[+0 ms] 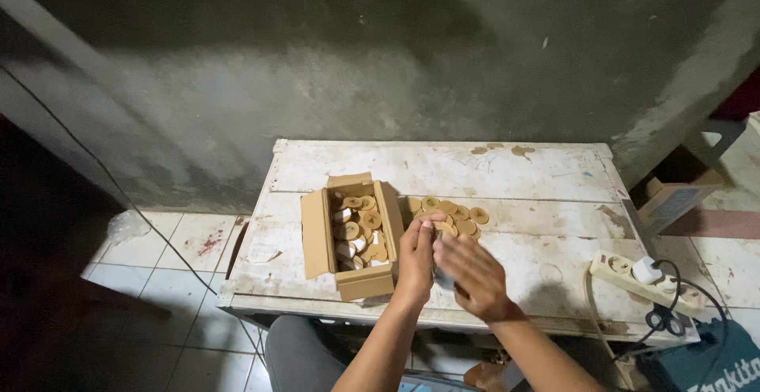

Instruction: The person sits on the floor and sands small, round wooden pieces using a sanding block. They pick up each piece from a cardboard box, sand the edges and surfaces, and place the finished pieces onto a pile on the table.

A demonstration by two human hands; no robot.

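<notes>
The head view looks down on a worn, white-painted wooden tabletop (pixel 507 172) with scratched, flaking boards, set against a rough grey cement wall (pixel 332 51).

Near the front edge, the person's left hand (pixel 415 259) and right hand (pixel 469 273) meet over one small pale object (pixel 440 279), mostly hidden between them. The left fingers (pixel 417 228) curl partly closed around its top; the right fingers (pixel 448 252) lie across it, loosely bent. What the object is cannot be told, nor how firmly either hand grips it.

Just left of the hands, towards the front left corner, stands a small brown cardboard box (pixel 315 234) with its flaps folded open. It holds a jumble of little white rolls with round tan ends (pixel 358 230), seemingly about half full.

Just beyond the hands, near the middle of the tabletop, lies a loose overlapping cluster of flat round tan discs (pixel 451 213), matte like card or thin wood, each with a small centre hole. Judging from this, some pieces are already boxed while a fair heap of discs waits outside.

At the front right corner a white plastic power strip (pixel 637 275) carries a white plug and dark cable. Pale tiled floor (pixel 170 281) shows to the left.
</notes>
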